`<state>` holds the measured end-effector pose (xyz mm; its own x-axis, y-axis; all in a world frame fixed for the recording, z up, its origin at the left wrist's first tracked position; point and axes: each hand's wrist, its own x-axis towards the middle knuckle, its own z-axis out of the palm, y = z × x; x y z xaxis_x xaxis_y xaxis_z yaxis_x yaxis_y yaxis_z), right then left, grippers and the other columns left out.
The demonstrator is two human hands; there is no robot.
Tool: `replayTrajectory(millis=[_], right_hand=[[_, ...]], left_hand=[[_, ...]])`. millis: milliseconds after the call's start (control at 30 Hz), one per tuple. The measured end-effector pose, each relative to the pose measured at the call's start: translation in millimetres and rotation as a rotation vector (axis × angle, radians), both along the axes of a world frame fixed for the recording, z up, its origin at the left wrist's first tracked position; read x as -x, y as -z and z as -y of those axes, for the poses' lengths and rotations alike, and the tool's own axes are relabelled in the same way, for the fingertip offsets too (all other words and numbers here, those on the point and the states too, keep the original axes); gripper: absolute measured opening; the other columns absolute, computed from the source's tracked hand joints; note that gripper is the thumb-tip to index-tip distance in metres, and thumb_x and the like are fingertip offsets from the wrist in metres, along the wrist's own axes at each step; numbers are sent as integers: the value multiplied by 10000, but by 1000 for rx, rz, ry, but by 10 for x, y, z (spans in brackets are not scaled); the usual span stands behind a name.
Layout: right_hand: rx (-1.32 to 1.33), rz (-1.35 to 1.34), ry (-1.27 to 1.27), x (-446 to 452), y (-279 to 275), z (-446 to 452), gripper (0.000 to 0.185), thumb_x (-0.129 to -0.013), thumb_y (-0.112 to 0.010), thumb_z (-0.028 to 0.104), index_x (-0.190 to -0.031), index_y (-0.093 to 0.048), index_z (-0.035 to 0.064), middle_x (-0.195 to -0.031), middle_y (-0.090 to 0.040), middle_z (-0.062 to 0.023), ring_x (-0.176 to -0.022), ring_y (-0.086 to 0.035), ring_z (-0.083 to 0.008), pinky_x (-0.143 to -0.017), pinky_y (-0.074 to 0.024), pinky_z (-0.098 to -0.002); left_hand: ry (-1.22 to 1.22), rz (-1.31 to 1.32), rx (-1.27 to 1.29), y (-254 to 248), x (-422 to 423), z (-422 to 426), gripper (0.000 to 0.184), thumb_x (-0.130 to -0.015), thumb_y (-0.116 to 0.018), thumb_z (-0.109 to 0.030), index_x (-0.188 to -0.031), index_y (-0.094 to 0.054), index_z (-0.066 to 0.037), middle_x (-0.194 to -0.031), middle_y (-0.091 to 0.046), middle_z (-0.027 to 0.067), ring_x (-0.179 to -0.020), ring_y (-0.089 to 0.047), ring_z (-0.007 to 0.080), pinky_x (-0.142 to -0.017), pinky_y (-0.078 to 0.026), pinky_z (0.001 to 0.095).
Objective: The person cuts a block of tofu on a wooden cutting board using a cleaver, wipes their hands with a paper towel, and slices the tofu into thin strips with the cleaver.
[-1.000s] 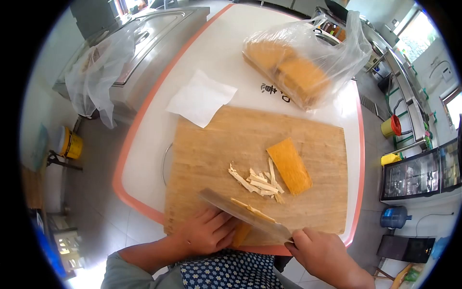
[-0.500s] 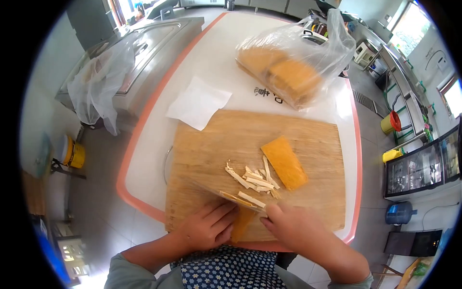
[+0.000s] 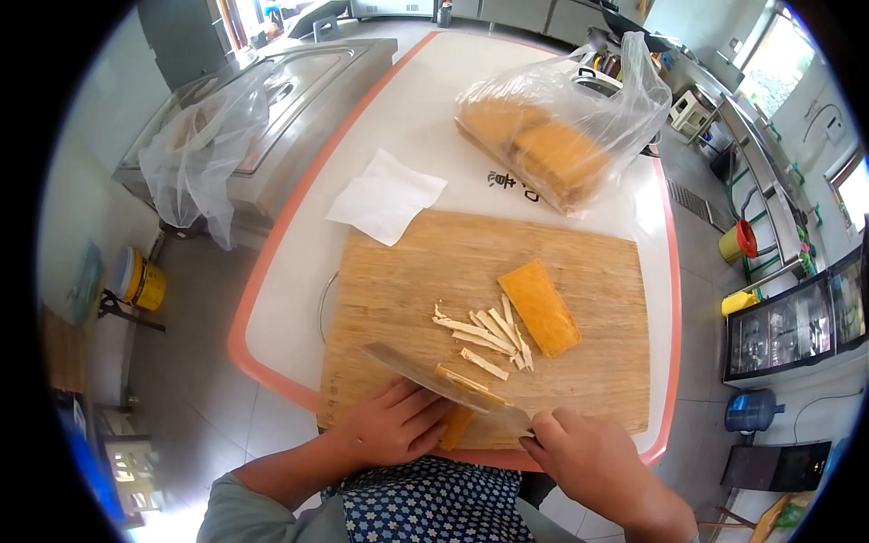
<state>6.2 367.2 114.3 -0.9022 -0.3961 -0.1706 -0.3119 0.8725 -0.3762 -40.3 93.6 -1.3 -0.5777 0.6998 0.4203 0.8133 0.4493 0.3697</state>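
My right hand [image 3: 588, 457] is wrapped round the handle of a kitchen knife [image 3: 407, 368], its blade slanting up to the left. My left hand [image 3: 394, 427] presses its bent fingers on an orange-brown slab of pressed tofu [image 3: 457, 427], close behind the blade. The blade crosses this slab, and a thin slice shows along its far side. Beyond the knife lie several pale tofu strips [image 3: 483, 337], one apart from the loose pile. A whole tofu slab [image 3: 539, 308] rests to their right on the wooden cutting board [image 3: 398, 281].
A clear plastic bag [image 3: 625, 118] with more tofu slabs stands at the back right of the white table [image 3: 285, 308]. White paper [image 3: 385, 197] overlaps the board's far left edge. Left of the table is a steel counter [image 3: 330, 77] with a crumpled plastic bag [image 3: 195, 167].
The knife and my right hand have shifted slightly right and toward me. A strip that lay against the blade is now separate on the board. The view has shifted a little.
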Motion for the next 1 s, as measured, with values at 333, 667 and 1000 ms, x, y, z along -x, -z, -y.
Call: replayTrajectory(millis=[333, 667, 1000], right_hand=[[-49, 33, 13, -49, -72, -16, 224, -968, -687, 246, -940, -553, 69, -810, -617, -115, -677, -648, -353, -557, -504, -450], [-87, 104, -19, 101, -126, 12, 228, -971, -682, 250, -939, -548, 68, -811, -618, -116, -684, -648, -361, -572, -508, -462], [8, 56, 43, 391, 228, 45, 254, -971, -685, 274, -944, -542, 66, -817, -641, -151, -720, -648, -397, -602, -503, -493]], left_hand=[[-2, 33, -10, 39, 20, -3, 398, -823, -752, -152, -1184, -723, 12, -1146, -681, 145, -1169, -632, 369, -1035, -516, 471], [33, 67, -28, 42, 42, 14, 364, -795, -766, -130, -1128, -731, 12, -1155, -695, 148, -1156, -647, 372, -1016, -533, 483], [23, 87, 4, 3, 38, -23, 410, -836, -735, -109, -1220, -696, 28, -1267, -679, 163, -1215, -636, 343, -1041, -531, 430]])
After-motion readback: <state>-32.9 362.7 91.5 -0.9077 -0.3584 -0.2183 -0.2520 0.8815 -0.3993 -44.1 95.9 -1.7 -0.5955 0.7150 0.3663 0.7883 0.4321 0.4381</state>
